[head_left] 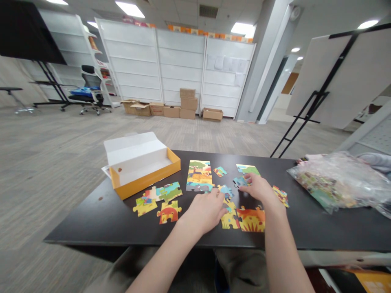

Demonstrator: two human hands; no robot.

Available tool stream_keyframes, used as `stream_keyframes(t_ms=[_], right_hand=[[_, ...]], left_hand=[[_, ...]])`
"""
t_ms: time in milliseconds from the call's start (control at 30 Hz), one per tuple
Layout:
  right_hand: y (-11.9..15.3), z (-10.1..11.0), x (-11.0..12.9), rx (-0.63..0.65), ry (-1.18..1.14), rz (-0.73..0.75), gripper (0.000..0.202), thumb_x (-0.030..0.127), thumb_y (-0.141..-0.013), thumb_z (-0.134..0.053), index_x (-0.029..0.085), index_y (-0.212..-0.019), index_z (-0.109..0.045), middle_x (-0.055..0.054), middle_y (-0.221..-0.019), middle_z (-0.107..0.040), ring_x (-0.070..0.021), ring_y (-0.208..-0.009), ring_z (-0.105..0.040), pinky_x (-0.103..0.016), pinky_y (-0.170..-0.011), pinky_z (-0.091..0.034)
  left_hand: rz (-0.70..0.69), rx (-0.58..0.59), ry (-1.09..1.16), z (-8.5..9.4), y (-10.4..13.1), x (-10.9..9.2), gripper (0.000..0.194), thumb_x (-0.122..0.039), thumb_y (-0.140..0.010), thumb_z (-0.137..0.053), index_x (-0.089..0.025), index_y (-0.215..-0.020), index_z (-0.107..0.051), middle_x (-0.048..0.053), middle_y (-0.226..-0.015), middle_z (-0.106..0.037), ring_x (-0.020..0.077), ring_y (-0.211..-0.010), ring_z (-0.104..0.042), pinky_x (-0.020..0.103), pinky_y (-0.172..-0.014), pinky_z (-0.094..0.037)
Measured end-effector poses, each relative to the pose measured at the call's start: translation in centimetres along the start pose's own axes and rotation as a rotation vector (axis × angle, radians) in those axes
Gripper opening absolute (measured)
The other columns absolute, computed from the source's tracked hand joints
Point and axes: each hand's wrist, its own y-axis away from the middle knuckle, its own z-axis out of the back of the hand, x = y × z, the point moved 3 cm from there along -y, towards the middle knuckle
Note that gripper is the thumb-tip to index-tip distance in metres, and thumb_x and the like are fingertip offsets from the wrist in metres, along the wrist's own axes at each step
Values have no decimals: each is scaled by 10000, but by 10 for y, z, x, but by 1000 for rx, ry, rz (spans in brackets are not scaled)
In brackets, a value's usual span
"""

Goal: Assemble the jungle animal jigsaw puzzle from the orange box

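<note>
Blue, knobbed cardboard puzzle piece [239, 182] is pinched by the right hand [259, 188] at the black tabletop [106, 221], presumably for control; the left hand [206, 209], its grip unclear, perhaps steadies yellow-and-blue cardboard pieces [230, 209]

At twelve o'clock, white shelving [183, 65] with cardboard boxes [187, 103] along its foot. Toward ten, a black screen [27, 32] on a wheeled stand [45, 83], near an office chair [91, 81]. At one, a pale pillar [255, 61]; toward two, a white board [363, 73]. Grey floor [61, 162]; lit ceiling panels [130, 9] at eleven and one.
</note>
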Motion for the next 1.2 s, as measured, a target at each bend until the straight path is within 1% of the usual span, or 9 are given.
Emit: stream_keyframes(t_ms=[200,400,533,633,767,833,967,1100,1200], right_hand=[[2,2,1,-2,-5,30,418,334,-706,-799,199,-1087,-694,-91,-1069,-750,-256,-962,-703,-318,-799,-503],[3,1,1,13,2,34,446,347,-729,-787,189,-1133,-685,-102,-1130,-735,-264,-1012,-689,-333,-837,-500],[4,1,1,3,0,43,436,344,-736,-787,185,-1130,-688,-106,-1124,-735,-267,-1017,-690,-341,-859,-499],[6,3,4,-20,7,57,411,357,-737,-793,192,-1103,-700,-109,-1096,-740,-273,-1021,-692,-342,-853,-502],[12,11,18,-61,30,68,350,363,-790,-748,190,-1092,-706,-126,-1112,-736,-283,-1029,-688,-345,-837,-495],[16,12,28,-7,-11,115,308,347,-813,-725,195,-1080,-706,-106,-1077,-745,-260,-969,-697,-324,-792,-492],[27,7,52,186,-64,263,336,385,-761,-779,210,-1040,-711,-70,-1024,-751,-229,-910,-691,-285,-744,-483],[40,5,72,193,66,254,458,531,-710,-799,218,-1033,-713,-98,-1083,-725,-273,-997,-683,-300,-767,-484],[47,4,84,205,135,226,503,530,-699,-798,208,-1072,-697,-129,-1140,-693,-301,-1008,-686,-321,-754,-492]], left_hand=[[-13,-12,62,-7,-5,1,321,-381,-935,-577,-214,-1209,-587,99,-1195,-673,306,-1039,-698,399,-816,-572],[-25,-66,160,-8,-4,8,540,-330,-820,-648,-200,-1331,-537,107,-1268,-673,329,-1154,-653,455,-948,-539],[-20,-135,168,0,-2,18,605,-334,-803,-650,-208,-1377,-504,98,-1330,-658,311,-1189,-641,429,-998,-515],[67,-202,129,12,0,39,579,-328,-832,-618,-235,-1390,-492,79,-1358,-648,296,-1172,-656,401,-959,-526],[253,-263,11,22,-1,74,555,-334,-844,-606,-233,-1381,-505,82,-1321,-666,310,-1103,-684,403,-857,-543],[290,-254,-25,21,-4,86,549,-329,-842,-609,-232,-1374,-511,86,-1290,-680,310,-1090,-688,397,-837,-542],[305,-233,-38,21,-7,94,546,-335,-840,-615,-236,-1368,-518,85,-1244,-698,305,-1071,-691,382,-813,-536],[346,-282,-22,38,4,102,535,-352,-835,-618,-221,-1347,-537,86,-1244,-705,278,-1014,-704,352,-813,-527],[380,-357,-5,52,17,114,553,-363,-832,-613,-209,-1359,-538,78,-1220,-721,272,-1017,-704,342,-830,-523]])
